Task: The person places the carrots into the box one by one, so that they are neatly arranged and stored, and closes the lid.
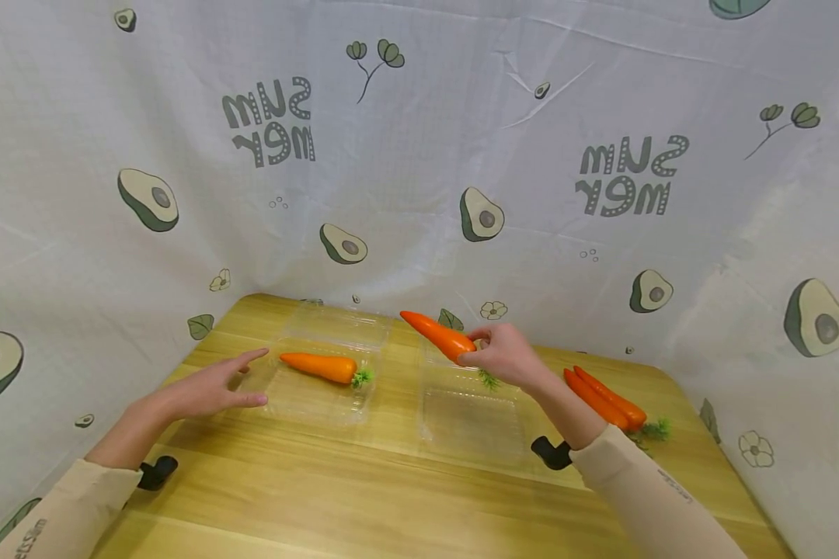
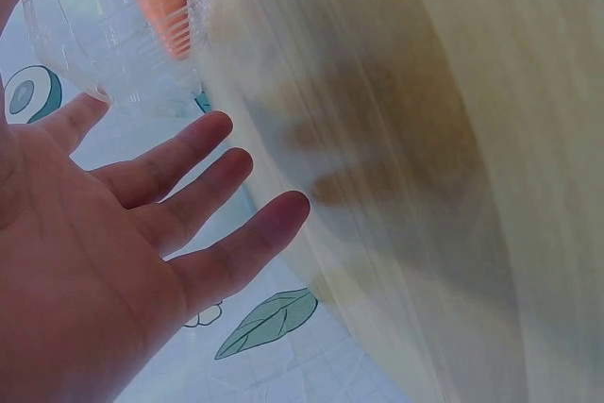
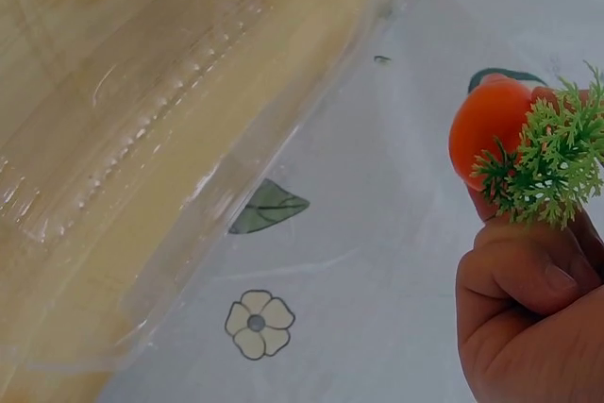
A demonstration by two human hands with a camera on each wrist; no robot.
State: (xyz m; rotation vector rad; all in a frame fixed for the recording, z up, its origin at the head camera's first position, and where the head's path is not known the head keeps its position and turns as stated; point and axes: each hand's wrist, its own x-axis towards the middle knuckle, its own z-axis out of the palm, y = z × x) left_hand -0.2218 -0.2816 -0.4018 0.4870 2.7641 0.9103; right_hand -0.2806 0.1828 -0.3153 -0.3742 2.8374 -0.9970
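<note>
Raised above the back of the table, my right hand (image 1: 506, 355) pinches a red-orange carrot (image 1: 439, 335) by its thick end, its tip pointing up and to the left. The carrot's green leaves (image 3: 557, 153) stick out behind the fingers in the right wrist view. Below it stands a clear plastic box (image 1: 471, 419) with its lid raised. My left hand (image 1: 206, 388) hovers with fingers spread beside another clear box (image 1: 315, 407). In that box lies an orange carrot (image 1: 320, 366), leaves to the right. In the left wrist view the fingers (image 2: 203, 261) are extended, holding nothing.
Two red-orange carrots (image 1: 604, 400) lie side by side on the right of the wooden table (image 1: 363, 505), leaves toward the front. A white curtain (image 1: 419, 155) printed with avocados hangs right behind the table and along both sides.
</note>
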